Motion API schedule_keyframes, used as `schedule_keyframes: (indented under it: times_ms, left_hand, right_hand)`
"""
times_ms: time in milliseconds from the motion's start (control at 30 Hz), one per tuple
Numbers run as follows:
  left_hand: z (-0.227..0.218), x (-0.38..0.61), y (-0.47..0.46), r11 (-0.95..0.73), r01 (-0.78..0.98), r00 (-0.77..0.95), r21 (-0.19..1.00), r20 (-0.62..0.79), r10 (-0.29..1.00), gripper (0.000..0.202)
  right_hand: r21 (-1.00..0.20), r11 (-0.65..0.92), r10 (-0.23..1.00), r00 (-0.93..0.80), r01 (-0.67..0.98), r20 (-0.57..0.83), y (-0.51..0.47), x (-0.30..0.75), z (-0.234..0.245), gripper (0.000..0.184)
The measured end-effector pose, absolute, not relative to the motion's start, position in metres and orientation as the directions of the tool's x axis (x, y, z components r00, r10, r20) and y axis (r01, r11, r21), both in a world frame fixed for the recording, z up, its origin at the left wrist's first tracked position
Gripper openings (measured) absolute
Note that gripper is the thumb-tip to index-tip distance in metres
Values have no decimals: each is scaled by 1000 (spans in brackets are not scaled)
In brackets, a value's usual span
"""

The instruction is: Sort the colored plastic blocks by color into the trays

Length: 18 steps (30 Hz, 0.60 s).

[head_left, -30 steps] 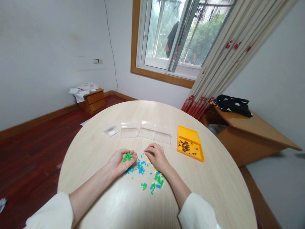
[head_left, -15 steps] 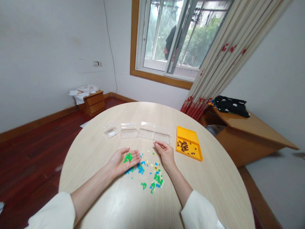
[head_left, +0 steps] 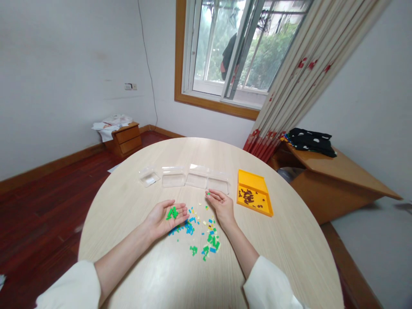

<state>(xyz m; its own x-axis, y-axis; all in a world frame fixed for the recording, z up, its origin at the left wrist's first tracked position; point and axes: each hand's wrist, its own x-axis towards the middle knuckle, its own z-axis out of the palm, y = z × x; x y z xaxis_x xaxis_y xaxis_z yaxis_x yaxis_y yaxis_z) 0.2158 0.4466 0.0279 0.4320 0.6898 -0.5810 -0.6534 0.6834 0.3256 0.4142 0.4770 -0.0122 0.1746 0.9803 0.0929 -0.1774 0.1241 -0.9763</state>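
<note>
My left hand [head_left: 164, 218] lies palm up on the round table [head_left: 283, 240], cupping a small heap of green pieces [head_left: 172, 212]. My right hand [head_left: 221, 205] rests just to its right, palm turned up, with one small green piece [head_left: 208, 193] pinched at its fingertips. Between and below the hands lies a scatter of green, blue and pale yellow pieces [head_left: 202, 234].
Several clear plastic trays [head_left: 185, 177] stand in a row behind the hands. An orange tray [head_left: 257, 182] with dark brown pieces sits at the right. A wooden desk with black cloth [head_left: 310, 140] is beyond the table's right edge, a small nightstand [head_left: 124, 137] at the far left.
My right hand lifted off the pile, turned palm up and moved back toward the clear trays, now with a green piece at its fingertips. The left hand has stayed put with its green pieces.
</note>
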Motion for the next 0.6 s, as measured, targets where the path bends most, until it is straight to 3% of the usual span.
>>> schedule_keyframes:
  times_ms: [367,600]
  left_hand:
    - [22,216,446,719,-629,530,296,-514,675,42]
    - [20,217,445,729,-638,595,248,-443,671,44]
  right_hand:
    - [-984,155,976,168,-85,139,469,407,2,20]
    - [-922,373,920,-170,101,354,450,387,18,13]
